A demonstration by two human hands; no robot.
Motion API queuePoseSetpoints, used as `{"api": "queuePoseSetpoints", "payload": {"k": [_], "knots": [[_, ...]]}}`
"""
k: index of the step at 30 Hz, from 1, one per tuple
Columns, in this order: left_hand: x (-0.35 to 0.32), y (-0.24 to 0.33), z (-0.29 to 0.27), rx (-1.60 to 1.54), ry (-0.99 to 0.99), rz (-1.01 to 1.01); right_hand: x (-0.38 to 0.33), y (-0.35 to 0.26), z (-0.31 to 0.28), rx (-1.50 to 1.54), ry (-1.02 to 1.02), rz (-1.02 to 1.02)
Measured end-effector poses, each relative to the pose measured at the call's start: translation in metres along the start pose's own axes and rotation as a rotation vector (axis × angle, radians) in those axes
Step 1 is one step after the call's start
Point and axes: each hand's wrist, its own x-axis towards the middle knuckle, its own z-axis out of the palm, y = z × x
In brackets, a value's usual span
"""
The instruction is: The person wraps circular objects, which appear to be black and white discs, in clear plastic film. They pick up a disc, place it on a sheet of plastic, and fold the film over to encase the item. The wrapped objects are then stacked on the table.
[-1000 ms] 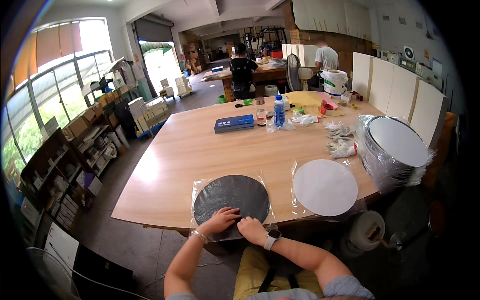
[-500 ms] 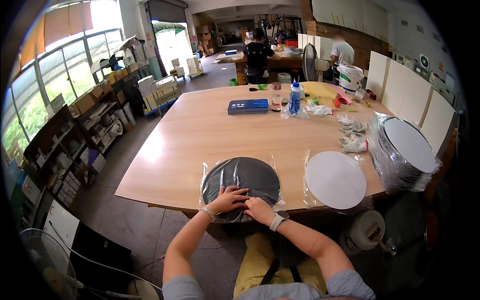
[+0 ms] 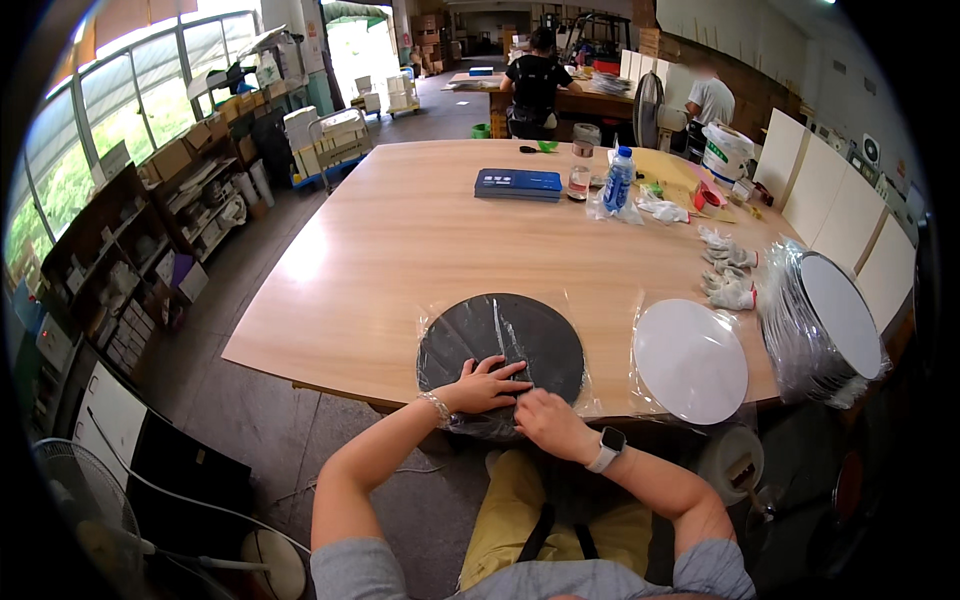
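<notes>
A dark grey round disc in a clear plastic bag lies at the table's near edge. My left hand rests on its near part, fingers spread over the film. Just to the right, my right hand is closed, with its fingertips at the near edge of the disc. What it pinches, if anything, is hidden, and it looks slightly blurred. To the right lies a white round disc on clear film. Beyond that stands a stack of plastic-wrapped round discs, tilted, with a pale top.
White work gloves lie beyond the white disc. Farther back are a blue box, a blue-capped bottle, a glass jar, red tape and a white bucket. Two people work at the back.
The view has shifted, moving the table's things in the picture. My right hand has moved slightly rightward, away from my left hand's fingers. My left hand stays spread on the bagged disc.
</notes>
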Motion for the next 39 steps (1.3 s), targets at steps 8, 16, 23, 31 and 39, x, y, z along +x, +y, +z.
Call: {"api": "queuePoseSetpoints", "payload": {"k": [8,16,23,31,39], "knots": [[0.009,-0.013,0.01,0.051,0.084,0.048,-0.02,-0.028,0.023,0.218,0.01,0.15],[0.015,-0.016,0.012,0.034,0.168,0.074,-0.014,-0.033,0.025,0.054,-0.198,-0.064],[0.011,-0.005,0.022,0.136,0.318,0.045,0.024,-0.055,-0.004,0.009,-0.134,0.187],[0.006,0.001,0.02,0.155,0.359,0.007,0.002,-0.041,-0.03,0.161,-0.165,-0.053],[0.015,0.01,0.018,0.136,0.404,0.065,-0.081,-0.025,-0.086,-0.063,-0.506,0.131]]}}
